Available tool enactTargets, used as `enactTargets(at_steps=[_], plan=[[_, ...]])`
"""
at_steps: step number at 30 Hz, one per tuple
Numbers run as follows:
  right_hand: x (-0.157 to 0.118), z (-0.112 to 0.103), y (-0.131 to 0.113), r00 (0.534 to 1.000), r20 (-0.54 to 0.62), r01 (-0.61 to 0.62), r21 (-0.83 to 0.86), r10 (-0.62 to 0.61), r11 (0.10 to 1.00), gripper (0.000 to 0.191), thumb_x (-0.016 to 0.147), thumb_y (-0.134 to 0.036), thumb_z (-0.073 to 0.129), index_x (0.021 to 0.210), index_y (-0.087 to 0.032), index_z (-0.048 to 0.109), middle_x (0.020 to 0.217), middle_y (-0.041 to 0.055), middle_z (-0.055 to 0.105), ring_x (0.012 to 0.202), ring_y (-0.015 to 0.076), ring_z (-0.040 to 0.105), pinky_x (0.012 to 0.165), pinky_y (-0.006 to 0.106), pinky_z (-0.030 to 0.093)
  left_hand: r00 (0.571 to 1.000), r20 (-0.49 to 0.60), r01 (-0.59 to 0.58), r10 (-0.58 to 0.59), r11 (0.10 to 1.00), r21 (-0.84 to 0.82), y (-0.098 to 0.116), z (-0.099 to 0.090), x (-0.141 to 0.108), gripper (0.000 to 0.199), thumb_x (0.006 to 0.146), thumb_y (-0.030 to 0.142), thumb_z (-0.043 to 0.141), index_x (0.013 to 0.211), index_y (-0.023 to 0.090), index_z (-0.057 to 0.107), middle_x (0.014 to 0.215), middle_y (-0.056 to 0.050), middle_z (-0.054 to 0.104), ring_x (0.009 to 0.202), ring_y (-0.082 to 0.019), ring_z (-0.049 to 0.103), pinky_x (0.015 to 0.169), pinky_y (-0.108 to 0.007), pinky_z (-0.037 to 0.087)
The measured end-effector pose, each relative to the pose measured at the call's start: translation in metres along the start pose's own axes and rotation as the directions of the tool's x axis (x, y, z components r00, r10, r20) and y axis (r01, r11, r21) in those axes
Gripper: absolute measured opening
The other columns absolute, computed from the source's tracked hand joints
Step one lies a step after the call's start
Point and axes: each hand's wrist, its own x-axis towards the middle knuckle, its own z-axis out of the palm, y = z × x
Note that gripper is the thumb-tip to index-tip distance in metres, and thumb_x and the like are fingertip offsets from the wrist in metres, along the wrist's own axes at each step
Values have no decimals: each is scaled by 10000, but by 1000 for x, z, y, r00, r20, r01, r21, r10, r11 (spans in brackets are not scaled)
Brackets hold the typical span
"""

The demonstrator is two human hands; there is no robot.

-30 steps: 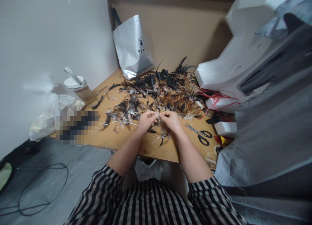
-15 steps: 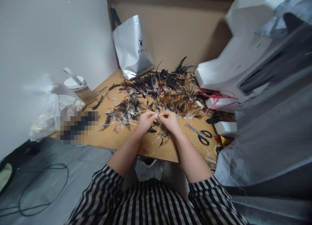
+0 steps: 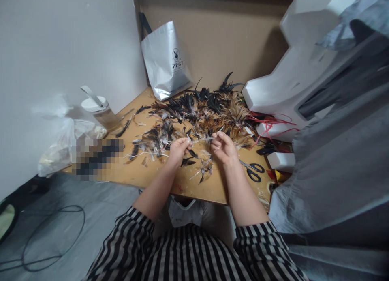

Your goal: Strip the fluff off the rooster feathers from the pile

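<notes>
A thin whitish strand (image 3: pixel 201 140) stretches between my two hands above the wooden table. One end is pinched in my left hand (image 3: pixel 180 148), whose fingertips are closed; a small dark feather (image 3: pixel 192 153) shows just below them. On the other side my right hand (image 3: pixel 224 146) grips the strand between thumb and fingers, palm partly turned up. Behind both hands lie bunches of brown feathers (image 3: pixel 209 128) and black feathers (image 3: pixel 185 102). Small loose feathers and scraps (image 3: pixel 205 169) lie on the table between my forearms.
Black-handled scissors (image 3: pixel 254 171) lie right of my right hand. A silver bag (image 3: pixel 167 64) leans at the back. Red cords (image 3: pixel 270 125) lie by a white machine-like body (image 3: pixel 273 90). A lidded cup (image 3: pixel 101 112) and a clear plastic bag (image 3: pixel 60 147) stand left.
My hands, close together before, have moved apart. My right hand has gone to the right and turned its palm up, and the strand now spans the gap.
</notes>
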Motion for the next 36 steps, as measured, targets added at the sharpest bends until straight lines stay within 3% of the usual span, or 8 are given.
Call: enactTargets(at_steps=[4,8,11,14,17,19,28,36], plan=[[-6,-14,-25,988,45,133,258,-149,957,101,686,-180,575,665,-202,478,624,-51,497,424,34,341,390,161,311,995,-99,23,-30,997,-69,-2,-3,4,232,621,314,646,718,112,588,650,-29,592,495,-50,483,415,-154,294],[-11,-29,-48,937,16,322,345,-349,882,121,706,-154,562,667,-213,464,573,-60,420,435,37,359,411,155,341,985,-163,32,-50,993,-113,0,-3,5,241,606,304,651,732,108,588,717,-45,615,518,-52,502,421,-152,304],[-11,-27,-50,956,33,278,200,-290,939,122,685,-180,598,660,-208,481,560,-63,401,430,35,344,403,159,326,992,-117,38,-49,995,-98,3,0,3,242,609,310,653,732,110,593,717,-43,615,507,-47,491,417,-151,299],[-8,-13,-30,996,62,73,-90,-68,993,160,629,-226,663,739,-194,551,544,-64,415,428,33,341,395,168,287,999,-19,32,-33,999,-31,6,3,-2,242,627,331,647,729,117,599,657,-32,601,486,-46,477,414,-155,292],[-7,5,2,991,54,-93,-370,121,924,239,571,-262,709,755,-161,594,501,-57,452,412,38,347,395,182,249,999,51,19,-21,999,34,5,5,-4,256,637,362,642,728,127,598,570,-8,569,443,-43,447,405,-162,281],[-7,14,18,988,33,-111,-512,149,852,262,564,-313,708,743,-148,609,501,-42,498,400,39,338,397,191,235,997,69,18,-22,998,59,5,5,-4,264,635,371,645,732,131,596,534,6,550,412,-37,419,397,-164,271],[-4,15,31,998,-38,-59,-693,45,719,322,545,-400,679,706,-125,636,569,0,578,453,63,412,453,202,315,993,89,68,-76,994,88,2,5,-3,290,593,376,677,740,132,621,497,17,525,396,-38,411,392,-167,279],[-4,13,32,1000,10,3,-773,8,634,280,586,-402,629,650,-129,617,493,-22,519,414,57,365,417,197,283,992,102,66,-76,993,95,0,4,-3,296,587,368,687,739,123,620,514,4,541,405,-42,416,391,-164,285]])
